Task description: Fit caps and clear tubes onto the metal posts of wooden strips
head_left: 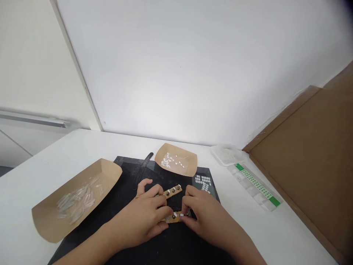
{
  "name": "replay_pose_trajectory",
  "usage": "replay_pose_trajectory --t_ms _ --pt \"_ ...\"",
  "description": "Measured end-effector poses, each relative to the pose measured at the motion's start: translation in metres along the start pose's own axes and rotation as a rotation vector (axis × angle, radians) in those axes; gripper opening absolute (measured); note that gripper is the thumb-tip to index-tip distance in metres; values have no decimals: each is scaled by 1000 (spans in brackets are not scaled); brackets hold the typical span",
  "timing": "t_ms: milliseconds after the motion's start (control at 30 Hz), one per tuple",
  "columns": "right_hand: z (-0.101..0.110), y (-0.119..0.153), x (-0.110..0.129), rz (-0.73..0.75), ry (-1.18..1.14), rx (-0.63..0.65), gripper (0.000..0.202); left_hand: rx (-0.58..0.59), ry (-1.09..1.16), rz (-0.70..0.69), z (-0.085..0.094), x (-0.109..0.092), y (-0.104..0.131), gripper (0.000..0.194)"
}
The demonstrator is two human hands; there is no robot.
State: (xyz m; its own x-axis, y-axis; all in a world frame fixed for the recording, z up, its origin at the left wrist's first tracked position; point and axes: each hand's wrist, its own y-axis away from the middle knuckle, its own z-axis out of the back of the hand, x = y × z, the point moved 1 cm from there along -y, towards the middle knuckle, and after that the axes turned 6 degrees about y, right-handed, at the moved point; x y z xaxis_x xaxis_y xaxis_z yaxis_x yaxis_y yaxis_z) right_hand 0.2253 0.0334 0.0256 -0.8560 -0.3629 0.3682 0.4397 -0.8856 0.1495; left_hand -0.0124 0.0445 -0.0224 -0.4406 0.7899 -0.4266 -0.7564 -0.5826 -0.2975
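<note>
A short tan strip (170,218) with dark round knobs and small white pieces on them lies on a black mat (143,235). My left hand (147,213) is closed around its left end, thumb in front and fingers behind. At its right end, the thumb and forefinger of my right hand (202,211) pinch around a small white piece (181,215); the exact contact is partly hidden. Just behind lies a second similar strip (173,190), also bearing knobs and white pieces, its left part covered by my left hand.
At left stands a cardboard tray (110,169) of clear slender pieces. A smaller tray (190,158) with white bits stands behind the mat, beside a black file-like stick (145,165). To the right are a white-dotted sheet (202,183), a green-labelled clear case (256,186) and a plastic container (227,154).
</note>
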Motion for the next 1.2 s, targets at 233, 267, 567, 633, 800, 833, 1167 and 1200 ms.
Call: replay_pose_trajectory --t_ms 233,267,567,633,800,833,1167,1200 --pt "-1 -1 0 24 -6 -4 13 17 24 34 3 -2 -2 13" --pt "-2 -1 0 31 -10 -5 13 23 30 39 3 -2 -2 13" --pt "-1 -2 -1 46 -11 -18 13 6 51 33 2 0 -1 12" --pt "-1 -2 -1 48 -1 -38 12 4 49 36 1 0 -1 13" --pt "-3 -2 -3 97 -62 -7 15 9 65 33 3 -1 -1 12" --pt "-1 -1 -4 102 -82 5 16 8 68 33 3 -2 -1 12" --pt "17 -1 -8 161 -161 -329 12 -16 65 18 1 0 -1 26" --pt "15 -3 -10 147 -137 -399 11 -17 68 16 2 0 -1 29"
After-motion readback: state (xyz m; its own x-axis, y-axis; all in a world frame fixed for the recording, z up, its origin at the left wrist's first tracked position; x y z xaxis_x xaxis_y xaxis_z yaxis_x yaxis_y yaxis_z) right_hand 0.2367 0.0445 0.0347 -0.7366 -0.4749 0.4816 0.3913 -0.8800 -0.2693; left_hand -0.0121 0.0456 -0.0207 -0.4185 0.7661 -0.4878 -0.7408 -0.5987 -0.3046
